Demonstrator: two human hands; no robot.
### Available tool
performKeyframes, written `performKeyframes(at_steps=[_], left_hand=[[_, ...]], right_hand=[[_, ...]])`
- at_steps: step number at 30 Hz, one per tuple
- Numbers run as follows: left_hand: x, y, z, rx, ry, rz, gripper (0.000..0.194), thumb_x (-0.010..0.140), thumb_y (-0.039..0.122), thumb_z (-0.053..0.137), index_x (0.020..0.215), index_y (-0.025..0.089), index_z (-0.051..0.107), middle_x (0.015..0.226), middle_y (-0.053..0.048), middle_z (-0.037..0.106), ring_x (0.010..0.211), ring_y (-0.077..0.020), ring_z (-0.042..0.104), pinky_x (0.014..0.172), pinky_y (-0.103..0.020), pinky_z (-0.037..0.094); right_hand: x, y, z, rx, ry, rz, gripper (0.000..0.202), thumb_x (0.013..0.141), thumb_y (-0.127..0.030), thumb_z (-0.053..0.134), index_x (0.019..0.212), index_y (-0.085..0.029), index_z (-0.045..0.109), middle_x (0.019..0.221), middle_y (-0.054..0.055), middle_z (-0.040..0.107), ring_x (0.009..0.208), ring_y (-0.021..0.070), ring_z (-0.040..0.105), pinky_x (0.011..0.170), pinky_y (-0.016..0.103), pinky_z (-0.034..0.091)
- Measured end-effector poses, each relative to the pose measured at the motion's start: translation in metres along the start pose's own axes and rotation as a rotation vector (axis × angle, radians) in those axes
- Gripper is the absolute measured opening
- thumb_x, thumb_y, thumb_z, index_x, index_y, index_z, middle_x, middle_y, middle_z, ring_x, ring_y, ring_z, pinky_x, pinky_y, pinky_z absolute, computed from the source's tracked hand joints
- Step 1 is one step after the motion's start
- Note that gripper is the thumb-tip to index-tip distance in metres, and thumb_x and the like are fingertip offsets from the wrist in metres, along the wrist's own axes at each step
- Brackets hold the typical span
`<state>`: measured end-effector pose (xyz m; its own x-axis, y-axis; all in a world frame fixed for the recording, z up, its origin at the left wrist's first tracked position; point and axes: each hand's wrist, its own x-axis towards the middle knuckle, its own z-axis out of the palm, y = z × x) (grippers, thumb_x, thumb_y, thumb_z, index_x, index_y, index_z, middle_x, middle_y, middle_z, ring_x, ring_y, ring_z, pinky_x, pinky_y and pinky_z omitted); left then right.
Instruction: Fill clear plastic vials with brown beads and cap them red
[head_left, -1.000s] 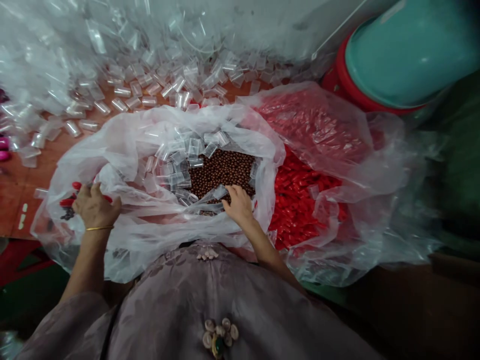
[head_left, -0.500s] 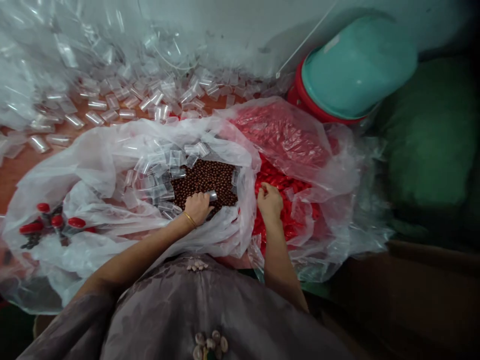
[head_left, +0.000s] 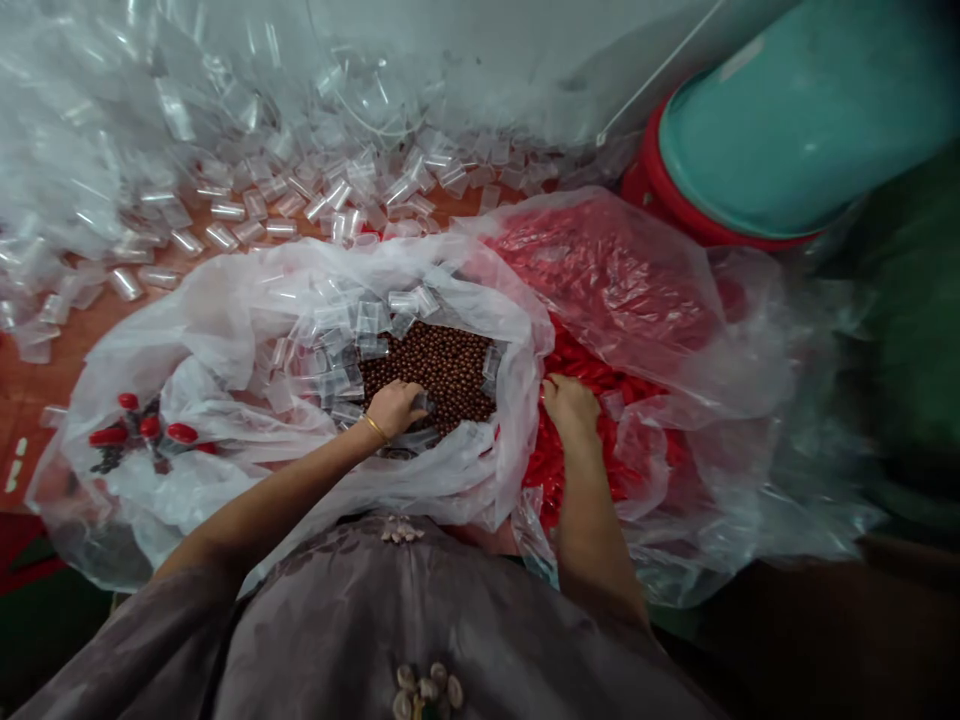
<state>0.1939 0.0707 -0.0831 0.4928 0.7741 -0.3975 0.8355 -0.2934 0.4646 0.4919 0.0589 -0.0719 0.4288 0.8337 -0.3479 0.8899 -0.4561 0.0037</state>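
Observation:
My left hand (head_left: 396, 408), with a gold bangle at the wrist, is closed around a small clear plastic tube (head_left: 422, 403). It is low over a heap of brown beads (head_left: 454, 362) in a white plastic bag (head_left: 517, 400). Several more clear tubes lie on the left side of that heap. On the right, my right hand (head_left: 571, 405) is over a pile of small red pieces (head_left: 551, 465), its fingers curled together. Whatever they may pinch is too small or hidden to make out.
Loose clear tubes (head_left: 225, 212) spread across the orange table (head_left: 45, 375) behind the bag. A clear bag of red pieces (head_left: 600, 265) lies at the back right, beside a teal tub (head_left: 795, 130) in a red one. Red-and-black items (head_left: 150, 428) sit at left.
The view has shifted, so most of the scene sits further right. My left hand has tilted the tube lower into the beads. My right hand stays over the red pieces.

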Motion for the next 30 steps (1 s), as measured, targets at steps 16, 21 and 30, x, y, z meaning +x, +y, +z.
performKeyframes(at_steps=[16, 21, 30], left_hand=[[0.05, -0.012, -0.029, 0.022, -0.146, -0.27, 0.034, 0.073, 0.042, 0.06, 0.083, 0.011, 0.07, 0.09, -0.015, 0.068, 0.089, -0.0273, 0.062, 0.076, -0.031, 0.045], [0.085, 0.004, -0.018, -0.096, -0.109, -0.239, 0.023, 0.07, 0.026, 0.061, 0.083, 0.008, 0.07, 0.088, -0.014, 0.068, 0.091, -0.0257, 0.062, 0.079, -0.029, 0.045], [0.06, -0.014, -0.003, -0.868, 0.179, 0.15, 0.028, 0.073, 0.022, 0.061, 0.097, 0.008, 0.062, 0.098, -0.009, 0.066, 0.089, -0.0154, 0.06, 0.084, -0.027, 0.045]], right_hand=[[-0.045, -0.001, 0.003, 1.467, 0.354, 0.348, 0.018, 0.061, -0.032, 0.045, 0.072, -0.018, 0.051, 0.054, -0.008, 0.047, 0.038, 0.0038, 0.032, 0.038, 0.018, 0.027], [-0.048, -0.03, -0.004, 1.557, 0.289, 0.245, 0.018, 0.061, -0.033, 0.048, 0.069, -0.017, 0.053, 0.053, -0.009, 0.045, 0.037, 0.0027, 0.033, 0.037, 0.016, 0.025], [-0.066, -0.061, -0.012, 1.378, 0.126, -0.114, 0.019, 0.077, -0.037, 0.053, 0.077, -0.018, 0.054, 0.066, -0.004, 0.055, 0.05, 0.0055, 0.046, 0.051, 0.02, 0.038]])
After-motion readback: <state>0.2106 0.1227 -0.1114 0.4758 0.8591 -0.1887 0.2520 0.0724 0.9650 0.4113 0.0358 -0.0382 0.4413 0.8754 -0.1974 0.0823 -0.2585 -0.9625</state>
